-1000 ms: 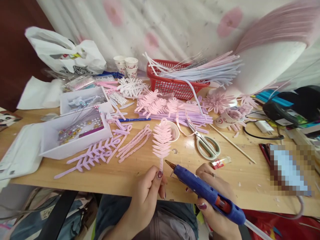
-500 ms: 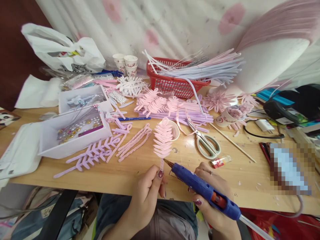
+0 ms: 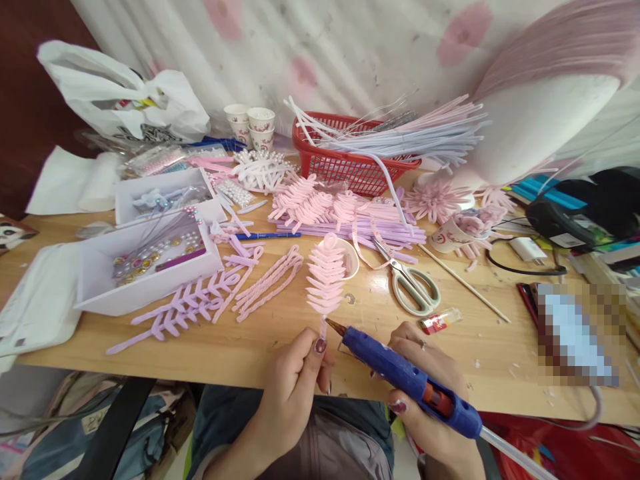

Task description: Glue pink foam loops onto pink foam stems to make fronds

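Note:
Between thumb and fingers, my left hand (image 3: 300,383) pinches the twisted stem of a pink pipe-cleaner leaf (image 3: 325,280), which stands upright above the table's front edge. My right hand (image 3: 425,387) is wrapped round a blue hot glue gun (image 3: 395,363) with a clear glue stick (image 3: 513,453) poking out of its back end. The gun's brass nozzle meets the stem just below the lowest leaflets. Behind the leaf is a white paper cup (image 3: 353,260), partly hidden. Scissors (image 3: 414,287) and a lighter (image 3: 440,322) lie beyond my right hand.
Twisted pink strands (image 3: 267,283) and purple pipe-cleaner sprigs (image 3: 185,307) lie left of the leaf, near a white box of beads (image 3: 100,287). More pink leaves (image 3: 305,203) are piled before a red basket (image 3: 345,170). A wooden stick (image 3: 465,283) lies at right.
The glue gun has moved slightly left, bringing its nozzle from beside the stem to contact below the leaflets. My left hand keeps its pinch on the stem.

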`<act>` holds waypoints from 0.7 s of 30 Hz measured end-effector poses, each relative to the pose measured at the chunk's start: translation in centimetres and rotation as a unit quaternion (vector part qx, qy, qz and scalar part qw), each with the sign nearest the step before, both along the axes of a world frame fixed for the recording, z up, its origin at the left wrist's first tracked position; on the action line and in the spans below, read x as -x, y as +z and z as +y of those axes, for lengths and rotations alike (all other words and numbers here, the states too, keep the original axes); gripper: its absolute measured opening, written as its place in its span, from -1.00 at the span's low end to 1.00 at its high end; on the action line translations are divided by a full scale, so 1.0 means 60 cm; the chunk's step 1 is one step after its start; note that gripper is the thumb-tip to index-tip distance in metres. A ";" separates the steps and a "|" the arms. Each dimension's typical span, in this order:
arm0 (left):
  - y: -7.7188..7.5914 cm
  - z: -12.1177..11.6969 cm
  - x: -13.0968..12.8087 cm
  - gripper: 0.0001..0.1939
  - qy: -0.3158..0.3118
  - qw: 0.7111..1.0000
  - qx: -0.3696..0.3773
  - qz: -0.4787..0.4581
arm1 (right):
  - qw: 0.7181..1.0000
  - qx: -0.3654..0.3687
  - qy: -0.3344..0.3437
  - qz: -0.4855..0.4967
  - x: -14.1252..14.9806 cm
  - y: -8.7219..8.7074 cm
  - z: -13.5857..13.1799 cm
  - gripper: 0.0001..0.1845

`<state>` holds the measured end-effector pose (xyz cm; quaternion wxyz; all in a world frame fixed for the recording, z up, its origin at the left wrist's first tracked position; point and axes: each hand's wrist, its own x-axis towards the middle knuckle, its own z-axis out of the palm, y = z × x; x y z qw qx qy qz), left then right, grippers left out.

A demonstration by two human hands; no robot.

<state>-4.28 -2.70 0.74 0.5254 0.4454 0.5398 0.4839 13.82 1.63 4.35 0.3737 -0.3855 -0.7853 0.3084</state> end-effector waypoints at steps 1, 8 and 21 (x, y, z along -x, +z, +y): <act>-0.001 0.000 0.000 -0.54 0.000 1.000 0.001 -0.001 | 1.000 0.003 0.000 -0.001 0.001 0.002 0.000 -0.46; -0.002 0.001 0.001 -0.54 -0.006 1.000 -0.004 -0.004 | 0.999 0.031 0.006 0.005 0.002 0.008 0.002 -0.43; -0.009 -0.009 -0.002 -0.54 0.052 0.993 0.028 -0.106 | 0.977 0.061 -0.202 -0.036 -0.089 -0.002 -0.002 -0.54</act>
